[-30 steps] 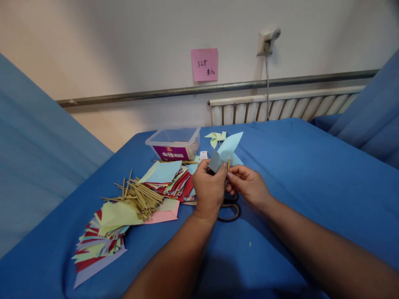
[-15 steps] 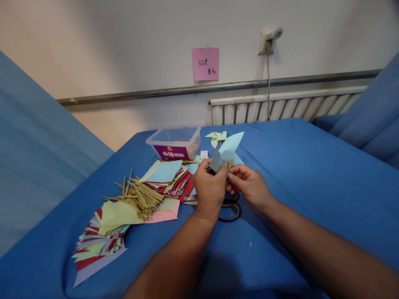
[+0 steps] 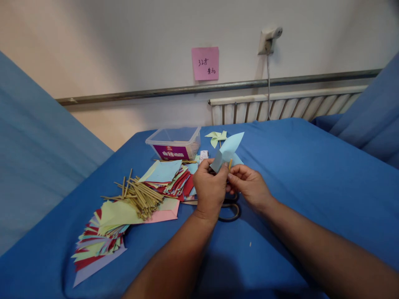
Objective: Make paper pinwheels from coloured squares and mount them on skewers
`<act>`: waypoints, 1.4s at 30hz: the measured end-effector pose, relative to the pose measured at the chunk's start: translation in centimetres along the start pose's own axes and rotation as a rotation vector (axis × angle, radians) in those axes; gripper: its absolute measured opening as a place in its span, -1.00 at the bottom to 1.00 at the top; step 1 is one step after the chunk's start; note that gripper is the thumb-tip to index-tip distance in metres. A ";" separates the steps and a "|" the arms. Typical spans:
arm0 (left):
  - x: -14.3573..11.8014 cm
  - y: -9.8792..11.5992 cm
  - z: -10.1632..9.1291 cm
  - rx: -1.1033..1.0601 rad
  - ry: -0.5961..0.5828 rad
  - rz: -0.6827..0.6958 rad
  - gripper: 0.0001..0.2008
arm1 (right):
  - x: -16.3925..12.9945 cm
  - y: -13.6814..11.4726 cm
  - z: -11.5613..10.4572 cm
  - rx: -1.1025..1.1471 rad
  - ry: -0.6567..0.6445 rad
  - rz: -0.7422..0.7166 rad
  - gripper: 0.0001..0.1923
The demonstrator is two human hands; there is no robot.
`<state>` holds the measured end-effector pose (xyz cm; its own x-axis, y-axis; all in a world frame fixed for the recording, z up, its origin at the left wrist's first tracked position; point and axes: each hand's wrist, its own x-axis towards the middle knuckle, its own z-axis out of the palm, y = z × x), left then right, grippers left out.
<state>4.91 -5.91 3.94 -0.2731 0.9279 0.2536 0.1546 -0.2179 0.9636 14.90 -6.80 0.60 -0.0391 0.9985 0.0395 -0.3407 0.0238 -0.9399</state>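
Two hands joining folded paper to a stick above a blue-covered worktop
Left hand (image 3: 210, 189) pinches the light-blue folded paper (image 3: 227, 150); right hand (image 3: 249, 185) grips a thin stick (image 3: 230, 165) against it, above scissors (image 3: 229, 209); stick bundle (image 3: 140, 196) lies left

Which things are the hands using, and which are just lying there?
In use: left hand and right hand, light blue paper, thin stick.

Lying about: scissors, stick pile, coloured paper stacks, plastic box, yellow pinwheel.
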 end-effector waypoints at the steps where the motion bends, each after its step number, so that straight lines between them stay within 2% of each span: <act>1: 0.0 0.0 0.0 0.003 0.002 0.002 -0.84 | 0.0 0.0 0.0 0.002 0.004 -0.001 -0.59; 11: 0.1 -0.2 0.0 0.064 0.027 0.013 -0.80 | -0.1 -0.1 0.1 -0.012 0.005 0.012 -0.58; 17: 0.0 -0.2 0.0 0.012 0.000 0.047 -0.79 | -0.3 -0.3 0.2 -0.052 0.028 0.006 -0.59; 23: 0.2 -0.2 0.1 -0.025 -0.018 0.017 -0.78 | -0.4 0.1 0.3 -0.130 0.088 -0.058 -0.66; 33: 0.6 -0.6 0.1 -0.028 -0.003 -0.004 -0.79 | -0.2 1.0 -0.4 -0.380 0.069 -0.154 -0.81; 42: 0.6 -0.8 0.1 -0.079 -0.018 -0.015 -0.78 | -0.2 1.1 -0.2 -0.297 0.064 -0.143 -0.76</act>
<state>4.75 -5.12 3.34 -0.2575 0.9364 0.2385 0.0753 -0.2266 0.9711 14.70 -6.97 -0.52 0.0515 0.9848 0.1658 -0.0497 0.1684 -0.9845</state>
